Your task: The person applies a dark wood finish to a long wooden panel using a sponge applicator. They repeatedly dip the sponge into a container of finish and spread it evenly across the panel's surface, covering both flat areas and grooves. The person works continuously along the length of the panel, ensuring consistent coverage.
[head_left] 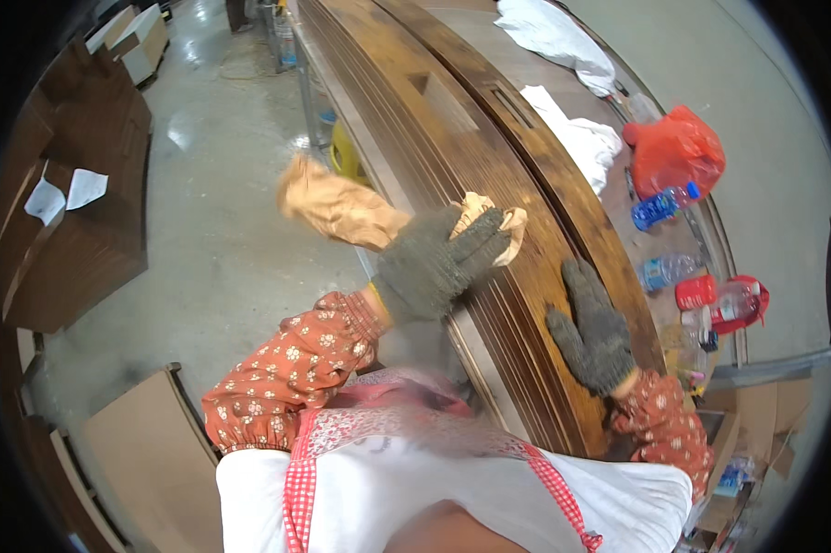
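My left hand, in a dark grey knit glove, is closed round a crumpled tan cloth. One bunched end shows past the fingertips against the grooved edge of a dark brown wooden panel; the longer end hangs out over the side. My right hand, gloved alike, lies with fingers spread on the same panel and holds nothing. A second brown wooden piece runs alongside, parted from the first by a narrow dark gap. Both pieces have rectangular cut-outs toward the far end.
To the right lie white cloths, a red plastic bag, a blue-labelled bottle, a clear bottle and a red can. Brown cabinets stand at left across the grey floor. A yellow object sits beneath the bench.
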Motion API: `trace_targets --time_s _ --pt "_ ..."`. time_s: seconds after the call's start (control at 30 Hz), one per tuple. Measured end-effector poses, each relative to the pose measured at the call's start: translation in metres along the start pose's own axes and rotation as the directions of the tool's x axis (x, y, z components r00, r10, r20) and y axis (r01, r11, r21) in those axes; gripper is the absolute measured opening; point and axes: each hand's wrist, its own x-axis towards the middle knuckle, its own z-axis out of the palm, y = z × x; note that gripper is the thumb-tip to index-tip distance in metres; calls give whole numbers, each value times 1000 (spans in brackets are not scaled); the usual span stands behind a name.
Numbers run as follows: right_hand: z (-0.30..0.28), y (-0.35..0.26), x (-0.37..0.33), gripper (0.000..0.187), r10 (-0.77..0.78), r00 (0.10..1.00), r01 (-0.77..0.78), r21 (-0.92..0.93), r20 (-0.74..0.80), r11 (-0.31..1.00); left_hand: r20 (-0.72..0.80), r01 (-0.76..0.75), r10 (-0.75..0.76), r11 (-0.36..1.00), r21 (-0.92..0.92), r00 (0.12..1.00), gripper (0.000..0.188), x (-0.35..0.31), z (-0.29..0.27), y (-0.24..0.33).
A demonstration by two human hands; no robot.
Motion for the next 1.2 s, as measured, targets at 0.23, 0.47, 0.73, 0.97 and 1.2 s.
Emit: trace_targets --time_s 0.23,0.47,0.73,0.97,1.2 --pt "-1 5 -3 68 -33 997 34 -22 71 999 -174 206 -188 975 88 967 83 14 18 -138" --pt "-3 11 -3 66 -54 994 53 3 90 999 -215 402 -361 895 192 907 83 32 20 -204" --pt "14 0 120 62 -64 998 59 237 11 970 -34 240 -284 862 -446 958 42 28 5 -47" --pt "26 -11 167 65 -132 990 130 34 53 991 -57 226 -264 902 -367 963 52 26 0 -111" --pt "17 -16 171 66 -87 994 83 68 69 994 -145 371 -352 918 137 925 67 39 5 -278"
